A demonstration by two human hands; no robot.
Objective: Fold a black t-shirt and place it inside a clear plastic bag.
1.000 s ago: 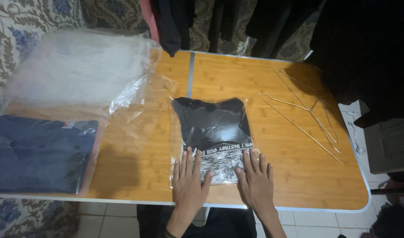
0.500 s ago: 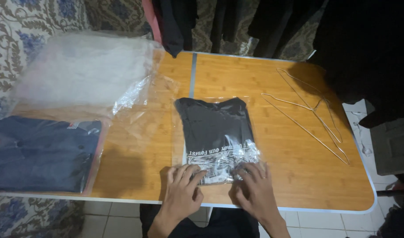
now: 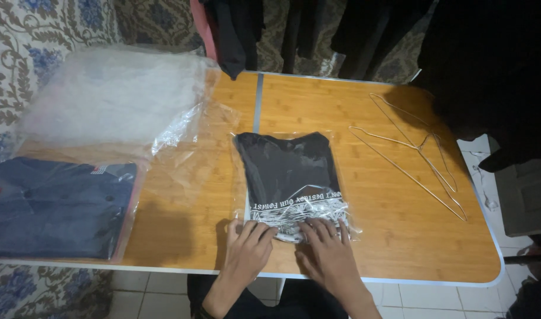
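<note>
A folded black shirt with white print lies in a clear plastic bag (image 3: 288,177) on the wooden table (image 3: 376,236), near its front edge. Both of my hands are at the bag's near end. My left hand (image 3: 248,248) has its fingers curled on the left part of the bag's edge. My right hand (image 3: 326,255) presses and pinches the crinkled plastic on the right part. The near end of the bag is bunched under my fingers.
A dark blue bagged garment (image 3: 55,207) lies at the front left, with a stack of empty clear bags (image 3: 117,97) behind it. Two wire hangers (image 3: 418,153) lie at the right. Dark clothes (image 3: 235,29) hang beyond the table's far edge.
My hands went from lying flat on the bag's near end to curling on it. The bag's near edge has been drawn in and bunched up.
</note>
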